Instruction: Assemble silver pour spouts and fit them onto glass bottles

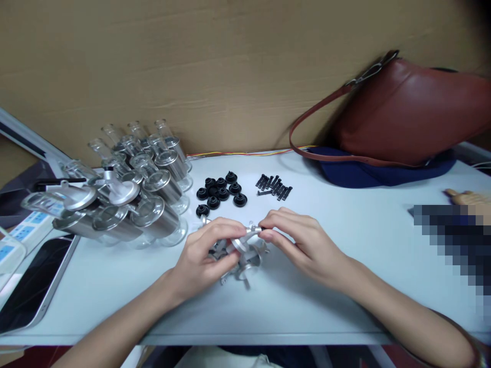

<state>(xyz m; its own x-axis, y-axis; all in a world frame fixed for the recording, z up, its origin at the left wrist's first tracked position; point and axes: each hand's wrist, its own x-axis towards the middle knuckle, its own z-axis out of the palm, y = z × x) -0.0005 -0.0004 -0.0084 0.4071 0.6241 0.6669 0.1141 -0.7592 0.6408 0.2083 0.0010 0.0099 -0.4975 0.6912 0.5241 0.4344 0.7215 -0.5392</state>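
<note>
Near the middle of the table, my left hand (210, 254) grips a silver metal cap with a stem (241, 243). The fingers of my right hand (297, 240) pinch a small black piece (263, 229) at the end of that stem. Beneath and between my hands lies a cluster of similar silver metal parts (251, 268), partly hidden. Just beyond are several round black rubber stoppers (223, 193) in a pile. To their right lie several slim black pins (275, 185).
Glass vessels with metal sleeves (153, 214) crowd the left, two silver caps (121, 190) resting on top. A phone (38, 278) lies at the near left, beside a power strip (28, 230). A brown bag (406, 112) rests on a navy cap (356, 171). Another person's hand (470, 202) is at right.
</note>
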